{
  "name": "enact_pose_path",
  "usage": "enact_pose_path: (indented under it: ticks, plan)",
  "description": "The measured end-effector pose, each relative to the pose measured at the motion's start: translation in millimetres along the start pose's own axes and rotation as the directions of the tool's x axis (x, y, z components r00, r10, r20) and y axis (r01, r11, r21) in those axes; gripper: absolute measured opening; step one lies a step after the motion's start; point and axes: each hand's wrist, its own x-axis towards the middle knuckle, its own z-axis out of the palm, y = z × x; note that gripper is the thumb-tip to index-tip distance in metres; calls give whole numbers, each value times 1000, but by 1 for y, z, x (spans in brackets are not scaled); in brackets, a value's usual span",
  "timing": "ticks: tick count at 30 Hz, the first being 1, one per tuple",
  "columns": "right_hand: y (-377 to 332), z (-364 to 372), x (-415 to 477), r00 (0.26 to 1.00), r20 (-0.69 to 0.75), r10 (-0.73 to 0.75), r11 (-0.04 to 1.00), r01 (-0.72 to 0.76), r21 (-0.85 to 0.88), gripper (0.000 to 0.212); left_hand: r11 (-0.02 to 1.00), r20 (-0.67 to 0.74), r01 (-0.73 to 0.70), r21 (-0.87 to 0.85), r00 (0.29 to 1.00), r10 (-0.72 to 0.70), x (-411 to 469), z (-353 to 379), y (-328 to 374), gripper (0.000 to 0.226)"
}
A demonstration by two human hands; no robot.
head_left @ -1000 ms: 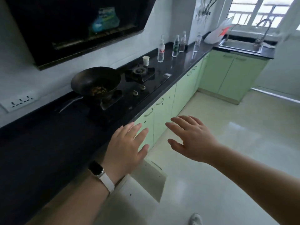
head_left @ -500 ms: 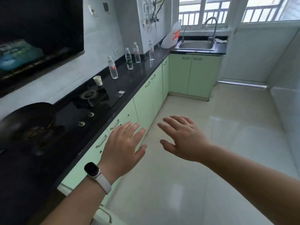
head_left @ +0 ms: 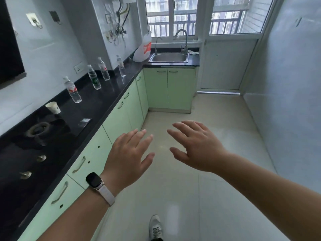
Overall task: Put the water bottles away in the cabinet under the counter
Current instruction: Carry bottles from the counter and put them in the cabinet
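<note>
Swings from the hob toward the window end within the last second; drops the wok out of view; reads as an approach, nothing grasped yet. Holds left hand [head_left: 128, 157] and right hand [head_left: 198, 148] spread wide, fingers straight, empty. Finds four clear plastic water bottles [head_left: 73, 92] upright on the glossy black counter [head_left: 104, 105], ahead and left of the left hand, well apart from both; shows pale green cabinet doors [head_left: 121, 119] closed, just left of that hand.

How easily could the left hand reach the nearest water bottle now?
Probably not yet. The left hand is open in the air, well short of the nearest bottle on the counter; the way looks free.
</note>
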Motion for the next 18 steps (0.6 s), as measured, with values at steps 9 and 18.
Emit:
enact_pose_path:
  ticks: [9,18]
  plan:
    - [58,48,111,999,34,12,997,-9,-73,59,999,-60,-28,-35,998,26,96,62,-85,51]
    - [100,86,240,999,15,43,989,-40,-145,59,997,-135,-56,-48,990,49,198,114,-197,51]
